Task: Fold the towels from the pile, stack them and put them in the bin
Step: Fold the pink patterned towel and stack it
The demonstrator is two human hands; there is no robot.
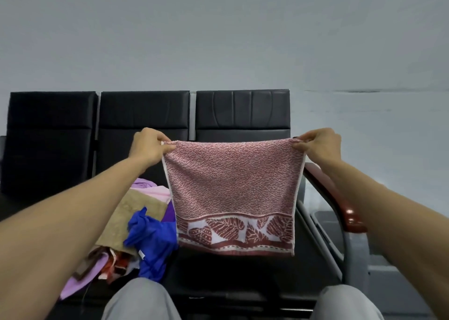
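Observation:
A red-and-white speckled towel (230, 186) with a leaf border along its bottom hangs in the air in front of me, stretched flat. My left hand (150, 146) pinches its top left corner. My right hand (320, 146) pinches its top right corner. Both arms are held out at about the same height. To the lower left, a pile of towels (136, 225) lies on the black bench seat: a tan one, a blue one, pink and purple ones. The hanging towel hides part of the pile. No bin is in view.
A row of three black padded seats (145, 115) stands against a grey wall. A dark red armrest (340, 203) and grey metal frame are at the bench's right end. My grey-trousered knees (138, 300) show at the bottom.

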